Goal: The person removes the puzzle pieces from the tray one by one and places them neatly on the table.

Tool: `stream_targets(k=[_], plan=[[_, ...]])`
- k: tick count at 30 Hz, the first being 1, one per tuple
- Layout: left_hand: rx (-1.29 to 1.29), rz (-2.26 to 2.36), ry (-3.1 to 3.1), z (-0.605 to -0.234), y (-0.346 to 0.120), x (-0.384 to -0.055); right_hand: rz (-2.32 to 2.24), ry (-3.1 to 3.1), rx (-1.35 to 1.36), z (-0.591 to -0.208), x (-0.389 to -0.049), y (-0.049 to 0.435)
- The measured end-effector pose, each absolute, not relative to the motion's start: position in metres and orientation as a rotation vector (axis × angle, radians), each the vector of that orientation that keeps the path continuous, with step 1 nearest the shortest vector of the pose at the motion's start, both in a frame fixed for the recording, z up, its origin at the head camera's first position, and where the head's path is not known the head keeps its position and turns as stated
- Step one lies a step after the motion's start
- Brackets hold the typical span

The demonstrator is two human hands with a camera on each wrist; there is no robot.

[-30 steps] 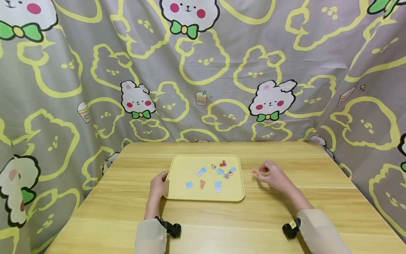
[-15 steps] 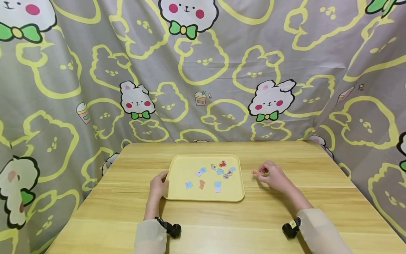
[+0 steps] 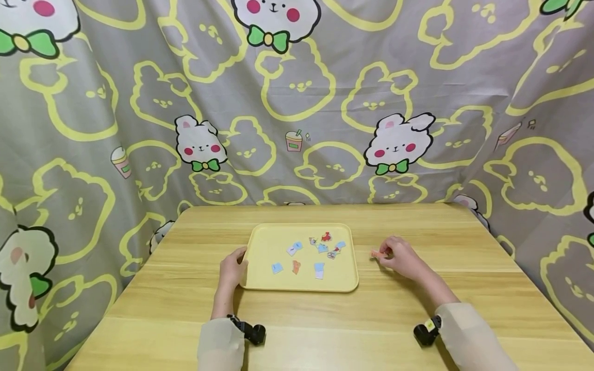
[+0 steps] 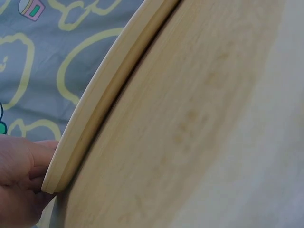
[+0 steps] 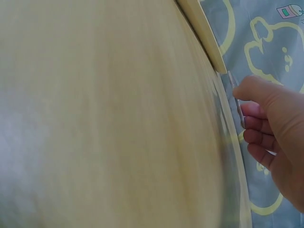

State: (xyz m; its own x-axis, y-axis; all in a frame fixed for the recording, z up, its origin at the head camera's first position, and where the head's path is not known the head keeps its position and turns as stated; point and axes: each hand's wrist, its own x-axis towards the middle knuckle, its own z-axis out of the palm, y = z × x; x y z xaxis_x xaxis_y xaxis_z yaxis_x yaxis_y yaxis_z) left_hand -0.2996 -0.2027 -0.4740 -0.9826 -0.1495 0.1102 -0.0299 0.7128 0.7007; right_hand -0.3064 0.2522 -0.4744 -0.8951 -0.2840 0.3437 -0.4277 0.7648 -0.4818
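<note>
1. The left hand [image 3: 233, 268] has its fingers curled round the left rim of the one yellow tray [image 3: 266, 242], as it did half a second earlier.
2. On the tray, unmoved: one blue piece [image 3: 277, 268], one orange piece [image 3: 296, 267], two blue-and-pale patches [image 3: 318, 271], and towards the far right corner a cluster [image 3: 323, 248] too crowded to count, one red piece [image 3: 326, 237] among it.
3. The right hand [image 3: 400, 255], right of the tray, pinches one orange-pink slip [image 3: 377, 254], now slightly nearer the person than before.
</note>
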Motion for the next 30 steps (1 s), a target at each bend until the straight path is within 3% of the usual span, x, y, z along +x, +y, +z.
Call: stream_targets(k=[30], plan=[[0.150,-1.139,-2.767,-0.4730,-0.2031,-0.2982,0.735,-2.760,0.644,-0.4774,-0.3057,0.2552]])
